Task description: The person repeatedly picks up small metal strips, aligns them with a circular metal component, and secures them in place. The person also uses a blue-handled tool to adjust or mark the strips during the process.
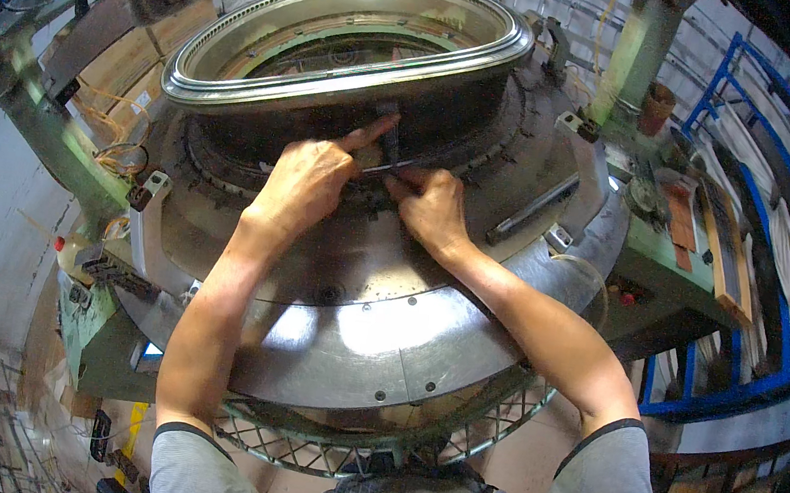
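Observation:
In front of me a large round metal ring (355, 81) with a finely toothed, shiny rim rises from a wide circular machine bed (366, 282). A narrow dark upright strip (392, 139) stands against the ring's near outer wall. My left hand (311, 174) stretches its index finger to the strip's upper part; the other fingers curl underneath, partly hidden. My right hand (432, 207) is closed, with its fingertips at the lower end of the strip. A thin bright edge runs between the two hands; I cannot tell whether it is a separate piece.
A dark metal bar (534, 209) lies on the bed to the right. Small metal blocks (560, 237) sit around the bed's edge. Green machine posts (635, 60) stand at both sides. A blue rack (752, 190) with white cloth is at the far right; wires (120, 133) hang left.

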